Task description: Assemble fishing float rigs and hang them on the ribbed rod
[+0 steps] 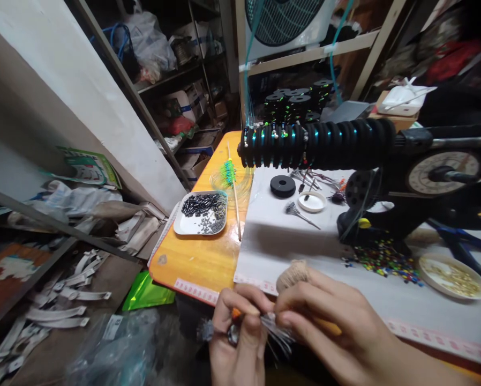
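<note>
My left hand (240,335) is closed at the table's front edge around a bundle of thin grey strands (279,336). A small orange piece (236,313) and a shiny round piece (233,335) show between its fingers. The strands fan out to the right and down. Close against it, my right hand (337,311) pinches at the strands with thumb and fingertips; the exact spot is hidden. A tan wrapping (292,275) covers one right fingertip. On the white sheet beyond lies a similar grey bundle (300,214).
A black machine (369,198) carries a row of black spools (316,142). Nearby are coloured beads (389,262), a dish of gold pieces (453,276), a small white dish (312,202) and a black disc (283,185). A tray (180,228) holds small dark tubes, left of a stick (236,209).
</note>
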`<state>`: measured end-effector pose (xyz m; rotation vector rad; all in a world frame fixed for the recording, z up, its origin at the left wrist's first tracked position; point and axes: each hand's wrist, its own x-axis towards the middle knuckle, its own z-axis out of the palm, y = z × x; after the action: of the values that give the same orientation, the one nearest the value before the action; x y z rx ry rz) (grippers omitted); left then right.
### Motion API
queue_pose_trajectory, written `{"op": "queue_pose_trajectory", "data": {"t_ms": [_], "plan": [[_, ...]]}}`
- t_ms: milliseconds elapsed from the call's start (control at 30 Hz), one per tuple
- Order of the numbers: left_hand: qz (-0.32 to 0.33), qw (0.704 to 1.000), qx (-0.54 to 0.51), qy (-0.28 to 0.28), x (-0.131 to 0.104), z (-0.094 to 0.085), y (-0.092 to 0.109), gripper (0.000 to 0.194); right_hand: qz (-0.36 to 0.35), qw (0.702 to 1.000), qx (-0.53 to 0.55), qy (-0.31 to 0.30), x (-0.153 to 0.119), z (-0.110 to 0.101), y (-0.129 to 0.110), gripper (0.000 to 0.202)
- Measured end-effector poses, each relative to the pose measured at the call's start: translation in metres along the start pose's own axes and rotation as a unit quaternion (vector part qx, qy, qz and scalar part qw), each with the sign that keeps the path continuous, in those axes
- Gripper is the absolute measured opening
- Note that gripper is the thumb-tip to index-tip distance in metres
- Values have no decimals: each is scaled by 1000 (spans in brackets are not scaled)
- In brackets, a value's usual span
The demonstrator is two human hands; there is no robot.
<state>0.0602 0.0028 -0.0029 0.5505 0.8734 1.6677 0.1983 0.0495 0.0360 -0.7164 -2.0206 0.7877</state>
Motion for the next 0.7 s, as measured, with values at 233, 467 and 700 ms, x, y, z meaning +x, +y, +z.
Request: {"op": "queue_pose_trajectory", "data": {"t_ms": [233,467,700], "plan": [[96,995,27,-3,22,-30,34,28,-30,999,-42,4,-1,-10,4,19],[216,761,609,-57,67,-59,73,10,30,999,-23,8,3,-15,1,12],[189,836,516,10,41,-37,58,24,47,998,-3,29,8,-17,3,11]]}}
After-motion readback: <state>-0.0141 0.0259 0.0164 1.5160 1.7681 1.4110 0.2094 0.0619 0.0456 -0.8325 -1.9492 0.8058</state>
